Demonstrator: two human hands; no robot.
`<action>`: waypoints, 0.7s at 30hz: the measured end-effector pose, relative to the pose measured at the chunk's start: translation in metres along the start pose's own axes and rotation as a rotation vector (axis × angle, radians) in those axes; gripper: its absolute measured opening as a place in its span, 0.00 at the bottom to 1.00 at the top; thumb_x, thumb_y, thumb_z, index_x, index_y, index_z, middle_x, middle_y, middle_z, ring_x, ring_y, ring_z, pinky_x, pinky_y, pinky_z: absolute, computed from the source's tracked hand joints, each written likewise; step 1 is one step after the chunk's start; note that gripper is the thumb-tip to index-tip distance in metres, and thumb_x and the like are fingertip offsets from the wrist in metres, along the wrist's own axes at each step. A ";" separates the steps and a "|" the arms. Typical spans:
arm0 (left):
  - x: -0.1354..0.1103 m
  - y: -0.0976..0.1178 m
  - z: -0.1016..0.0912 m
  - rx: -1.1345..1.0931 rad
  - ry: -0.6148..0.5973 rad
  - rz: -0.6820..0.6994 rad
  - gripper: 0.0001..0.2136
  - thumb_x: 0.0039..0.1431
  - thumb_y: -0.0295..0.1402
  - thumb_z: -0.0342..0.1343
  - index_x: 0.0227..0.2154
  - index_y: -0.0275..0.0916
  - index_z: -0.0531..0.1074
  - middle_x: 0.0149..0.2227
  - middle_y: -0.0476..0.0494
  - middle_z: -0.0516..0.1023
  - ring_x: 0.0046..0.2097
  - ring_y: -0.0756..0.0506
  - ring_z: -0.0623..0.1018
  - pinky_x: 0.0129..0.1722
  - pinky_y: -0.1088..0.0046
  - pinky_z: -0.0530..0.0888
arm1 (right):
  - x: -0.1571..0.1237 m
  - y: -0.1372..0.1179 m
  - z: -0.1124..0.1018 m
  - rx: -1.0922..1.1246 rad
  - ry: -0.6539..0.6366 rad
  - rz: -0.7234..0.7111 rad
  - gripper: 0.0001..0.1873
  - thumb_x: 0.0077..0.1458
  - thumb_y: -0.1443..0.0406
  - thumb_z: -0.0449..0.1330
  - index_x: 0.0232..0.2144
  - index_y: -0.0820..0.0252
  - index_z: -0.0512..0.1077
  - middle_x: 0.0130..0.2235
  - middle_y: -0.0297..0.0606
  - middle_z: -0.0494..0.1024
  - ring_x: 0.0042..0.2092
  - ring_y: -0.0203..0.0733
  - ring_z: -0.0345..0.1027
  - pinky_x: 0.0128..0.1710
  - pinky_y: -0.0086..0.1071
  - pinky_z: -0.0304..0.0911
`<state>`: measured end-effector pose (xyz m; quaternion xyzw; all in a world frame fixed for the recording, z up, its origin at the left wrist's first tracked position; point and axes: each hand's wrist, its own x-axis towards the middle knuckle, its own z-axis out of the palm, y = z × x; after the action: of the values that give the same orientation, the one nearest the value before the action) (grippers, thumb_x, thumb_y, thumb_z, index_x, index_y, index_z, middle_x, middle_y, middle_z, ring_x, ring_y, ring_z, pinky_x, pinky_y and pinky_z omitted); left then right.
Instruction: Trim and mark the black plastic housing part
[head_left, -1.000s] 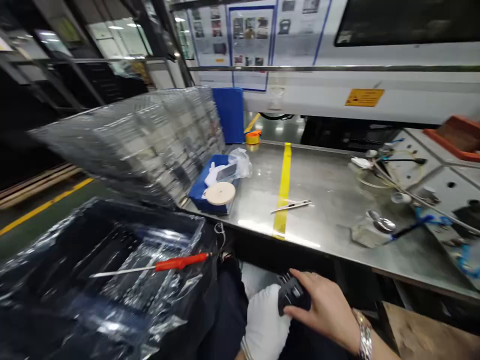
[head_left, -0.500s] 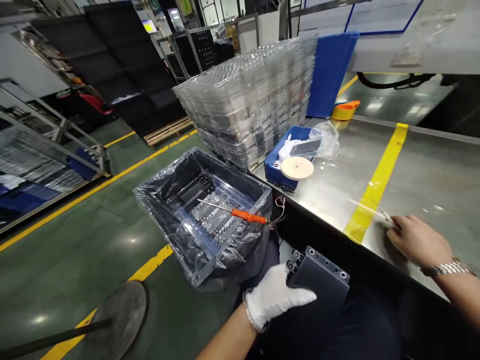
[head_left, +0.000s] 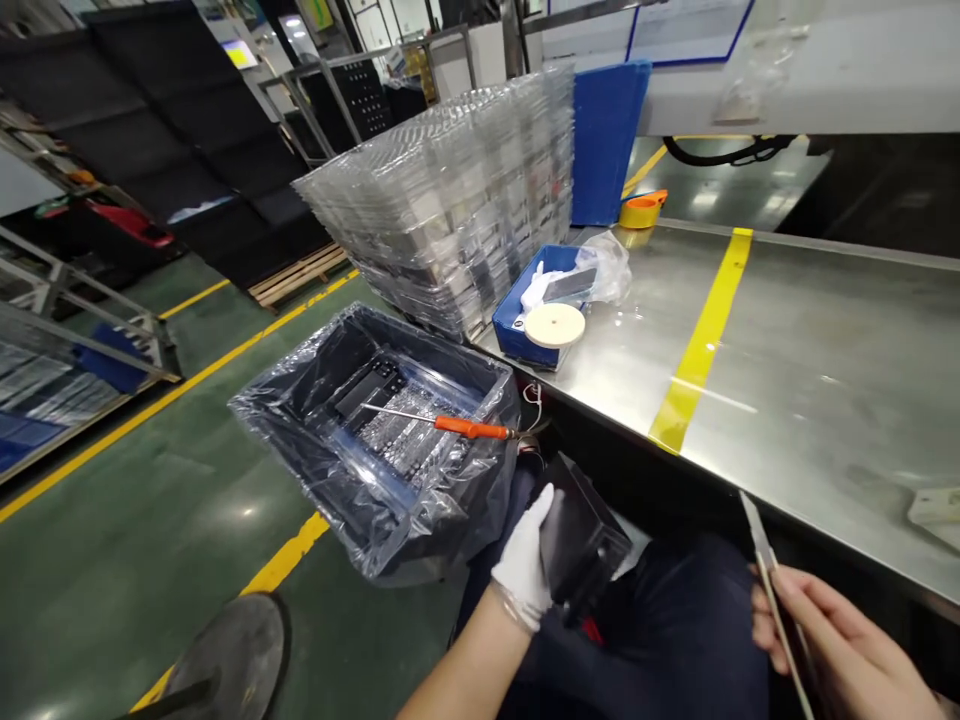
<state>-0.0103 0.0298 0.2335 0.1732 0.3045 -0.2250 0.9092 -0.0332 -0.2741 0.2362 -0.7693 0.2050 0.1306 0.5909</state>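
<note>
Holding a dark grey, box-shaped metal part (head_left: 581, 540) on our lap, we grip it with our white-gloved left hand (head_left: 525, 562), fingers wrapped over its near-left edge and the part tilted up toward the bench. Our bare right hand (head_left: 832, 640), low and to the right, is closed around a thin, pale metal blade (head_left: 769, 575) that points up and away from the palm. The part lies well left of that blade, not touching it. As we judge it, the work goes best if the gloved hand keeps the part steady against the thigh and turns the face to be worked toward the blade, with the fingers clear of the tip. Just beyond the left hand sits a black plastic-lined bin (head_left: 330, 470) with an orange-handled screwdriver (head_left: 469, 428) lying across its rim. Farther off, the steel bench (head_left: 825, 370) carries a yellow stripe.
</note>
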 end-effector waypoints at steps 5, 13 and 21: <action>-0.015 0.001 0.012 0.052 0.327 0.013 0.19 0.63 0.49 0.60 0.42 0.36 0.82 0.34 0.44 0.86 0.46 0.44 0.83 0.58 0.70 0.75 | -0.024 0.003 0.025 0.232 -0.147 0.061 0.31 0.54 0.41 0.66 0.48 0.57 0.71 0.28 0.34 0.76 0.23 0.37 0.65 0.19 0.28 0.63; -0.012 -0.001 0.002 -0.065 0.026 -0.027 0.23 0.64 0.48 0.58 0.51 0.33 0.79 0.46 0.39 0.85 0.55 0.40 0.80 0.62 0.64 0.72 | -0.044 -0.028 0.041 -0.077 -0.062 -0.418 0.21 0.59 0.46 0.64 0.40 0.54 0.83 0.31 0.39 0.84 0.31 0.39 0.80 0.33 0.16 0.72; -0.009 0.005 -0.017 -0.087 -0.012 -0.067 0.21 0.58 0.50 0.64 0.43 0.36 0.81 0.39 0.40 0.86 0.51 0.37 0.83 0.63 0.56 0.72 | -0.074 -0.056 0.054 -0.285 -0.241 -0.812 0.05 0.68 0.59 0.60 0.41 0.45 0.76 0.34 0.25 0.82 0.34 0.32 0.79 0.37 0.17 0.73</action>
<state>-0.0219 0.0444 0.2272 0.1221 0.3140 -0.2431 0.9096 -0.0704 -0.1975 0.3021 -0.8406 -0.2040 0.0034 0.5018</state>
